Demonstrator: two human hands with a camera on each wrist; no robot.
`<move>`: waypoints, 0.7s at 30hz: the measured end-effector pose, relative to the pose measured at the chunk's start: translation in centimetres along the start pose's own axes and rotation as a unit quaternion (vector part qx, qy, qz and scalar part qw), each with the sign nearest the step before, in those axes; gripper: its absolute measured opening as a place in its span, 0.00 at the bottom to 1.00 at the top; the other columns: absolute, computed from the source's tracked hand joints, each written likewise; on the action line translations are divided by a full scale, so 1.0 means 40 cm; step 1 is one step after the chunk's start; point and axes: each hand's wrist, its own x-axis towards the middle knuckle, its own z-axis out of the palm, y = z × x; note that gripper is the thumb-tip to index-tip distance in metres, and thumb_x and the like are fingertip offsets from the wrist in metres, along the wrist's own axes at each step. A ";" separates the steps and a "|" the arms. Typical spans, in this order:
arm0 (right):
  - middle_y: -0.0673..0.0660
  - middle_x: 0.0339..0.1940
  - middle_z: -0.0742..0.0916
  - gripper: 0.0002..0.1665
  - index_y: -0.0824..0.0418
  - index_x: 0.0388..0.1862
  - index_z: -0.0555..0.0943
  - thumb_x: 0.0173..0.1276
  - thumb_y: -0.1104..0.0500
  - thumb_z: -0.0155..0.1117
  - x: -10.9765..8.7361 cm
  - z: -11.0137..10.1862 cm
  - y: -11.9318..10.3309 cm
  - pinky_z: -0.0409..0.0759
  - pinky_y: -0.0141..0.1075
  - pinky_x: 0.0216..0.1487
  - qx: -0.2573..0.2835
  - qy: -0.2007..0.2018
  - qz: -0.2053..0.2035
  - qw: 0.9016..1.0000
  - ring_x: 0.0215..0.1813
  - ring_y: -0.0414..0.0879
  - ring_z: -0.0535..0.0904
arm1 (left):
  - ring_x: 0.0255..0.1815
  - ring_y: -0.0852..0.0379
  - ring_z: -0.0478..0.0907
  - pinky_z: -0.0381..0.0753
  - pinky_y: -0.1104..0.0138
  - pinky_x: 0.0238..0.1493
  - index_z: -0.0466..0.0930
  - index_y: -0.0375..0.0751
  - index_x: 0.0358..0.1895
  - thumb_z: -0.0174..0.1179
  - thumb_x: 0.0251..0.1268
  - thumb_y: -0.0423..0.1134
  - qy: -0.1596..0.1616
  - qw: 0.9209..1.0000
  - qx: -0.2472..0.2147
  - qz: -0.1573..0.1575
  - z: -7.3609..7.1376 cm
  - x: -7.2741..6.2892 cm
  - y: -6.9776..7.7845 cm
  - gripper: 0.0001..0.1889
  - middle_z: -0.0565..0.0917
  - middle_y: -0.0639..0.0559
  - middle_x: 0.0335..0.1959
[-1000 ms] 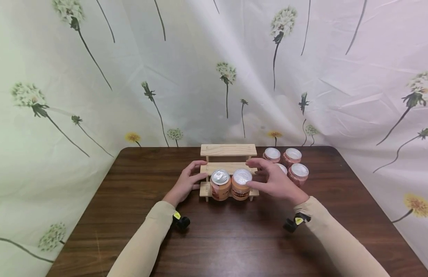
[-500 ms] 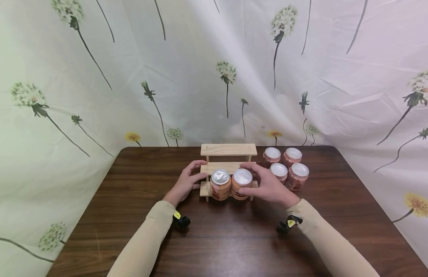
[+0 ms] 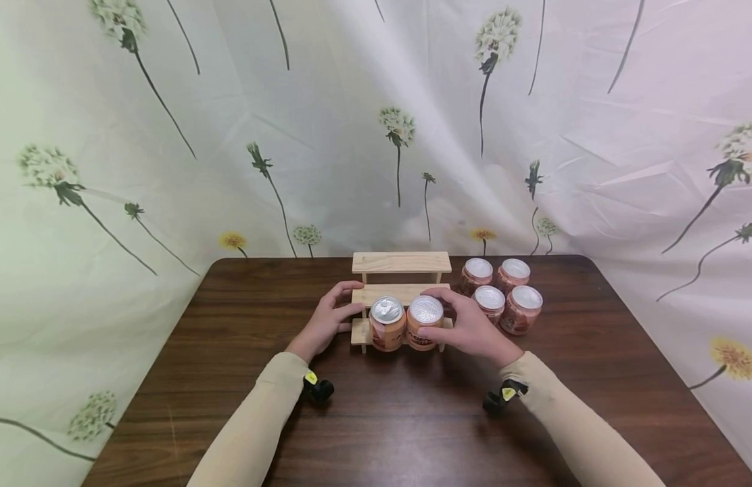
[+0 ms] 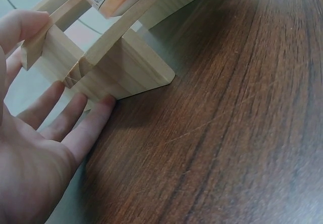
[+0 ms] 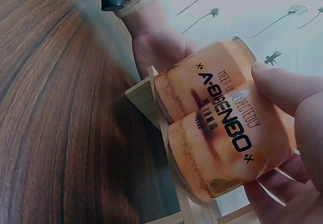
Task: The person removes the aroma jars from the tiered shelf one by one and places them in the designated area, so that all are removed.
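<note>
A three-tier wooden rack stands on the table. On its lowest step sit two orange cans side by side: the left can has a pull-tab lid, the right can a white-silver one. My right hand holds the right can, thumb at the front and fingers round its far side; in the right wrist view its label shows dark lettering. With fairly straight fingers my left hand touches the rack's left side. Its fingertips rest against the wooden side panel in the left wrist view.
Several pinkish cans with pale lids stand in a cluster right of the rack, behind my right hand. The dark wooden table reaches back to a dandelion-print cloth.
My right hand has moved left, from the right can's edge to a hold round it. The pinkish cans behind show more fully. My left hand stays at the rack.
</note>
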 end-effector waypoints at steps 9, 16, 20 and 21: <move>0.51 0.53 0.87 0.32 0.55 0.62 0.79 0.62 0.54 0.83 -0.001 0.004 -0.003 0.83 0.42 0.58 -0.002 0.012 0.001 1.000 0.54 0.44 0.85 | 0.66 0.44 0.74 0.86 0.53 0.51 0.74 0.54 0.71 0.67 0.74 0.42 0.001 1.000 0.001 0.001 0.000 0.001 -0.002 0.25 0.67 0.44 0.74; 0.49 0.52 0.87 0.32 0.53 0.59 0.79 0.59 0.53 0.85 -0.005 0.006 -0.003 0.83 0.39 0.56 -0.007 0.016 0.003 1.000 0.53 0.43 0.85 | 0.67 0.43 0.74 0.86 0.52 0.51 0.74 0.54 0.71 0.68 0.74 0.44 -0.001 1.000 0.004 0.003 -0.003 0.002 -0.006 0.26 0.67 0.44 0.75; 0.48 0.52 0.86 0.33 0.52 0.59 0.80 0.58 0.51 0.86 -0.009 0.004 -0.002 0.83 0.40 0.56 -0.016 0.020 0.002 1.000 0.52 0.43 0.84 | 0.67 0.42 0.74 0.86 0.52 0.52 0.74 0.53 0.71 0.68 0.74 0.43 0.000 1.000 0.004 0.002 -0.001 0.000 -0.002 0.26 0.67 0.43 0.75; 0.48 0.52 0.86 0.33 0.52 0.58 0.80 0.58 0.51 0.86 -0.010 0.003 -0.002 0.83 0.41 0.56 -0.017 0.021 0.002 1.000 0.52 0.43 0.84 | 0.67 0.42 0.74 0.86 0.52 0.52 0.74 0.54 0.71 0.68 0.74 0.43 0.000 1.000 0.004 0.002 -0.001 0.000 -0.002 0.26 0.67 0.43 0.75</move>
